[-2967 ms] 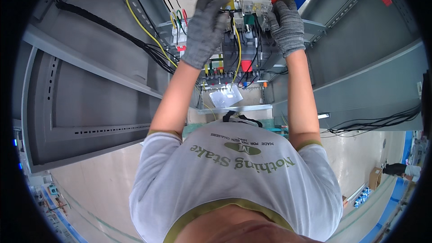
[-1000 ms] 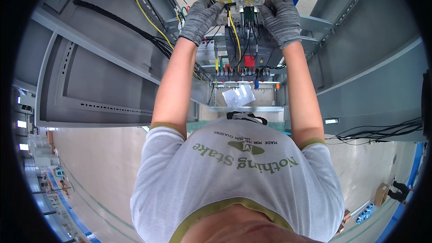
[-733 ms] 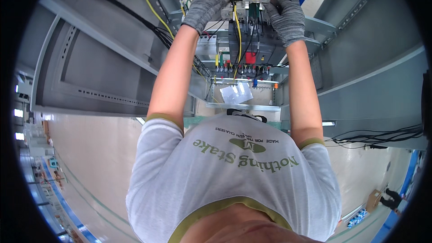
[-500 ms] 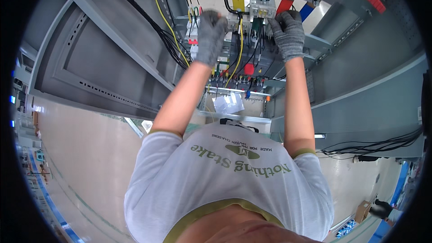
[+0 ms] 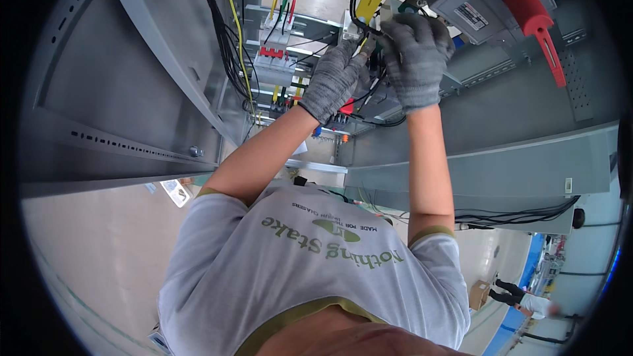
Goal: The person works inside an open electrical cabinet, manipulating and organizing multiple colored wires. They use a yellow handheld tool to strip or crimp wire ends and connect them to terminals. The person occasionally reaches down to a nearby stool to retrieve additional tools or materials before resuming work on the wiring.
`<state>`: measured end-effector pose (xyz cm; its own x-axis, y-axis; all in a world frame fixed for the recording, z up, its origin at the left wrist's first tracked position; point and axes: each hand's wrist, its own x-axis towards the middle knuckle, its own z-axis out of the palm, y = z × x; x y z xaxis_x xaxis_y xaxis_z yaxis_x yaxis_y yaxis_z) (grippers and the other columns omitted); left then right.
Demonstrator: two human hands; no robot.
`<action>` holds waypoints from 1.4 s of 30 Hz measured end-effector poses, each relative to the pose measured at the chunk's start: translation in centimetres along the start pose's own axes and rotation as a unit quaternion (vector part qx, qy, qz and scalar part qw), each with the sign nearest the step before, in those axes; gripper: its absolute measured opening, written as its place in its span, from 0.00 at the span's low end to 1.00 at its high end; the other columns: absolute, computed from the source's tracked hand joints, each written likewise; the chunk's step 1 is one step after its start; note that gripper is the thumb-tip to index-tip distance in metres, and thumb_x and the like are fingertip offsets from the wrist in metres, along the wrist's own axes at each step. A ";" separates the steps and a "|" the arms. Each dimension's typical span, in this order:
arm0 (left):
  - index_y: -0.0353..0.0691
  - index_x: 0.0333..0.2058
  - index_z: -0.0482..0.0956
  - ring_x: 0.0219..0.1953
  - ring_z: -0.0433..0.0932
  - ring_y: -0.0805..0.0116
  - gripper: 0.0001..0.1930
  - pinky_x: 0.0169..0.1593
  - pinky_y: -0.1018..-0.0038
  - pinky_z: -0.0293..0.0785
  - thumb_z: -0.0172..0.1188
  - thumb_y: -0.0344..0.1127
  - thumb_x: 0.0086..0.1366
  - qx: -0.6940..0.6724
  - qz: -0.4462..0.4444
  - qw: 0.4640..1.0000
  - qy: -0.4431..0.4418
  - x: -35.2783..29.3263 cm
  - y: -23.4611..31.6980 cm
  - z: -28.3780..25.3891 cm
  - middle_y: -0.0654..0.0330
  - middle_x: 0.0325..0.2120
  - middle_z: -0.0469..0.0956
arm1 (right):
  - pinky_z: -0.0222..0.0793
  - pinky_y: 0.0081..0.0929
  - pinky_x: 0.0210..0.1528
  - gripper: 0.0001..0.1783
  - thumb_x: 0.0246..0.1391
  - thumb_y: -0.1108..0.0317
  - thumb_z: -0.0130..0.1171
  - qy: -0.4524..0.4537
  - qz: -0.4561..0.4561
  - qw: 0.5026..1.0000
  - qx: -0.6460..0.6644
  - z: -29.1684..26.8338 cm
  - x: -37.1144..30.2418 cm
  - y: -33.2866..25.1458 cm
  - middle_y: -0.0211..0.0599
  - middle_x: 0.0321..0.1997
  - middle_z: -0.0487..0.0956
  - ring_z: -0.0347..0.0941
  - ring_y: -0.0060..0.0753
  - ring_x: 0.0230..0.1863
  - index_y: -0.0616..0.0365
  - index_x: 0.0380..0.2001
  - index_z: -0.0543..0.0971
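Observation:
Both my hands wear grey knit gloves and work inside an open grey electrical cabinet. My left hand [image 5: 335, 79] is at the lower end of a yellow busbar [image 5: 371, 2], with its fingers drawn together beside black cables and a short yellow wire. What they pinch is hidden. My right hand [image 5: 415, 59] is just to the right, back up and fingers curled down over the terminals below a second busbar; its grip is covered by the glove. Thin black wires [image 5: 376, 86] run between the hands. A dark breaker body beneath is mostly hidden by my hands.
A red handle [image 5: 533, 16] juts from a grey switch unit [image 5: 468, 10] at upper right. White breakers with red parts [image 5: 273, 53] sit left of my hands. A black cable bundle [image 5: 221, 33] hangs along the left panel. Another person [image 5: 531, 303] is far off at lower right.
My view has shifted and turned. My left hand has moved right, close beside my right hand, and its fingers now reach under the yellow busbar. The right hand has come over the terminals.

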<state>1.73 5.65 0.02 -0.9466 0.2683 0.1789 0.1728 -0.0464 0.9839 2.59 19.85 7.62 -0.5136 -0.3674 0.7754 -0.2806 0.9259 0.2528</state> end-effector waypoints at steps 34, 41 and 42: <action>0.34 0.37 0.75 0.22 0.80 0.70 0.10 0.25 0.77 0.76 0.53 0.36 0.66 -0.181 -0.068 0.981 -0.029 1.4 0.7 -2.5 0.58 0.25 0.78 | 0.66 0.39 0.47 0.12 0.39 0.61 0.65 -0.076 -0.018 0.996 -0.030 2.7 2.2 -0.7 0.25 0.40 0.78 0.71 0.42 0.45 0.46 0.32 0.82; 0.35 0.38 0.76 0.21 0.78 0.72 0.09 0.25 0.78 0.75 0.53 0.35 0.66 -0.080 0.047 0.995 0.033 1.6 -1.6 -1.8 0.60 0.26 0.78 | 0.67 0.39 0.47 0.11 0.39 0.61 0.64 -0.056 -0.054 0.997 0.009 2.0 2.5 -0.6 0.25 0.36 0.79 0.71 0.40 0.44 0.47 0.31 0.82; 0.32 0.35 0.77 0.25 0.76 0.76 0.11 0.29 0.77 0.73 0.56 0.36 0.64 -0.214 -0.078 0.974 0.002 0.3 1.5 -1.5 0.59 0.23 0.78 | 0.67 0.39 0.47 0.11 0.39 0.62 0.65 -0.052 -0.056 0.997 0.019 2.0 2.2 -0.1 0.25 0.36 0.79 0.71 0.40 0.45 0.47 0.30 0.82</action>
<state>1.33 4.19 1.51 -0.9537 0.2997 0.0264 -0.1011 -0.4018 0.9101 -0.17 18.78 8.15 -0.5575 -0.4774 0.6792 -0.3705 0.8752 0.3111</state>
